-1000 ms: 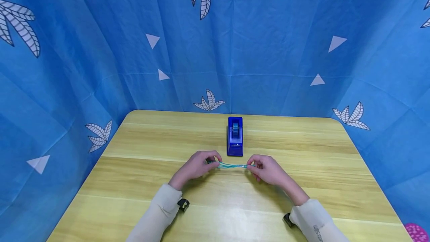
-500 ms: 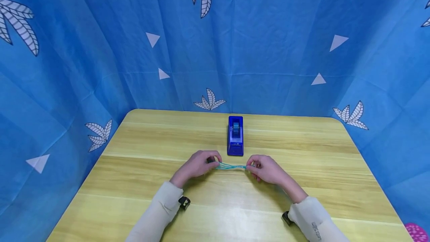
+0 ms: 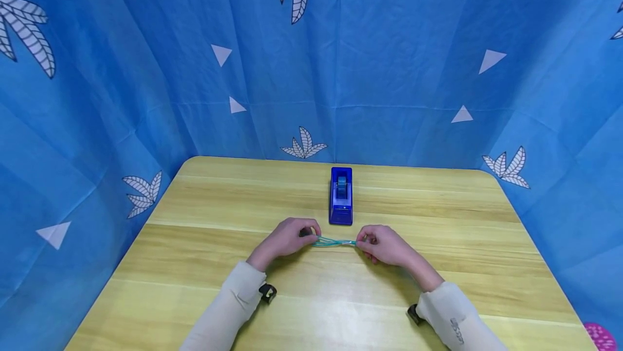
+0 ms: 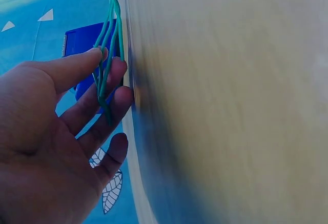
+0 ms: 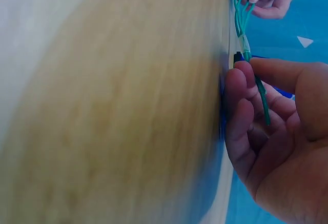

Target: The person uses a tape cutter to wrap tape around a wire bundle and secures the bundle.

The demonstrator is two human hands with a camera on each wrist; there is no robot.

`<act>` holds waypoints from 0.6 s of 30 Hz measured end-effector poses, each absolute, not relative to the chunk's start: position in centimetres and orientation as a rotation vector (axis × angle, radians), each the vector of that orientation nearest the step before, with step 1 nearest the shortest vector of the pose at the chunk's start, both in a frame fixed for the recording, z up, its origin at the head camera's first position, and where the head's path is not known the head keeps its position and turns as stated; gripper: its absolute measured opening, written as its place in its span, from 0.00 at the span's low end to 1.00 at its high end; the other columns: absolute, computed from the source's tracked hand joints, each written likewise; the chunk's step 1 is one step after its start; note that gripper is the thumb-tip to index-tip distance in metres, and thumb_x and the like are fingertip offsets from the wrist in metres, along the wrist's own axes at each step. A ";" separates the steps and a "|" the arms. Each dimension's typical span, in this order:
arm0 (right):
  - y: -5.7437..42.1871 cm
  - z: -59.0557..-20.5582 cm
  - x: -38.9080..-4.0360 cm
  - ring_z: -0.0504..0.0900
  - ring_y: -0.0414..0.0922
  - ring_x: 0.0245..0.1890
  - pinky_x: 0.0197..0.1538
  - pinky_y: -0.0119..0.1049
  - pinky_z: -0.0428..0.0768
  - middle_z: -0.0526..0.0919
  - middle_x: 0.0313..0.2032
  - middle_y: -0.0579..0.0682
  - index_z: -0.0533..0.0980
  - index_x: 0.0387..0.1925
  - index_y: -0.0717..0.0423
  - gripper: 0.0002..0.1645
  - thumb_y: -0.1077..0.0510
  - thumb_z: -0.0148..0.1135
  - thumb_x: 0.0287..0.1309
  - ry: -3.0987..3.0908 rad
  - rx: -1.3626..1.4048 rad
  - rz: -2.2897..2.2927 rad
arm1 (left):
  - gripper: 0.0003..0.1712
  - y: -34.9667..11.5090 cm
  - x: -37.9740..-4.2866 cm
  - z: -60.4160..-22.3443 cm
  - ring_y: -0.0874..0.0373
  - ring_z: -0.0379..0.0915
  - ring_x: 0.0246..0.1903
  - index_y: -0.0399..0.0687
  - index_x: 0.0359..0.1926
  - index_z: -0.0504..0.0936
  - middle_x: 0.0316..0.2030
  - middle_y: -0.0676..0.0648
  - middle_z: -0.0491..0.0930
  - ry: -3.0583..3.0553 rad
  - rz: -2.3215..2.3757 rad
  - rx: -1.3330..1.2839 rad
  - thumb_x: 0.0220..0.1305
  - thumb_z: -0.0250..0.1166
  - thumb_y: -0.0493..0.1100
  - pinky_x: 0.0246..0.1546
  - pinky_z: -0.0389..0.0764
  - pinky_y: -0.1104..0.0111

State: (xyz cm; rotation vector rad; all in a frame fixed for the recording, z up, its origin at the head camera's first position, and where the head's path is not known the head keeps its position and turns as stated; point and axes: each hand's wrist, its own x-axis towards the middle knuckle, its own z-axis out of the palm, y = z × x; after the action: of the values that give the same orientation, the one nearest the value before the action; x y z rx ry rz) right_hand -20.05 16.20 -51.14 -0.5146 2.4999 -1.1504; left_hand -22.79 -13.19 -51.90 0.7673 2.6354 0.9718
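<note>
A bundle of thin green cord (image 3: 332, 242) stretches between the two hands, low over the table. My left hand (image 3: 291, 237) pinches its left end with thumb and fingers; in the left wrist view the looped strands (image 4: 111, 26) fan apart there. At the other end my right hand (image 3: 388, 245) pinches the bundle between thumb and fingertips, and a short cord tail (image 5: 264, 103) hangs past the fingers in the right wrist view. Just beside that grip, a shiny clear band, apparently tape (image 5: 244, 43), wraps the strands.
Behind the hands, a blue tape dispenser (image 3: 341, 197) with a roll in it stands on the wood-grain table (image 3: 204, 194). A blue patterned curtain (image 3: 389, 42) encloses the back and sides. Something round and pink (image 3: 600, 336) shows at the lower right edge.
Both hands keep their pinch on the cord bundle, almost still. The whole scene shifts very slightly in the head view.
</note>
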 end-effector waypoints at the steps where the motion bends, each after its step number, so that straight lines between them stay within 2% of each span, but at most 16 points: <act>1: 16.2 -51.2 -20.0 0.78 0.43 0.17 0.25 0.35 0.78 0.80 0.21 0.48 0.80 0.37 0.56 0.06 0.58 0.62 0.72 2.498 -0.517 -1.149 | 0.02 -13.2 -22.8 -51.9 0.64 0.76 0.35 0.59 0.43 0.85 0.32 0.60 0.82 2.639 0.963 0.770 0.73 0.66 0.46 0.45 0.77 0.63; 6: 16.3 -51.3 -20.2 0.77 0.42 0.17 0.25 0.34 0.77 0.80 0.21 0.48 0.80 0.36 0.54 0.06 0.59 0.62 0.73 2.509 -0.519 -1.120 | 0.02 -13.2 -22.9 -51.9 0.63 0.78 0.38 0.59 0.42 0.86 0.34 0.59 0.84 2.663 0.921 0.798 0.72 0.67 0.45 0.48 0.78 0.62; 13: 16.6 -51.4 -20.4 0.73 0.37 0.24 0.34 0.33 0.72 0.80 0.24 0.41 0.81 0.34 0.49 0.05 0.57 0.66 0.68 2.655 -0.584 -0.988 | 0.02 -13.3 -22.9 -51.9 0.62 0.78 0.38 0.57 0.41 0.86 0.34 0.58 0.85 2.689 0.900 0.837 0.71 0.68 0.42 0.49 0.78 0.60; 18: 16.8 -51.2 -20.3 0.73 0.37 0.26 0.35 0.33 0.72 0.80 0.26 0.41 0.82 0.34 0.49 0.03 0.57 0.70 0.64 2.653 -0.587 -0.994 | 0.05 -13.4 -22.9 -52.1 0.61 0.78 0.40 0.57 0.42 0.86 0.36 0.58 0.85 2.690 0.875 0.843 0.67 0.72 0.43 0.52 0.76 0.59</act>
State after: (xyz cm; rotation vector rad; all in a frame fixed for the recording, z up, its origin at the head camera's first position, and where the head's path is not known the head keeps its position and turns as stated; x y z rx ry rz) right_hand -20.28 16.82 -51.18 -0.5870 2.6534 -0.9937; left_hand -22.91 -13.39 -52.09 0.8431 2.6900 0.8752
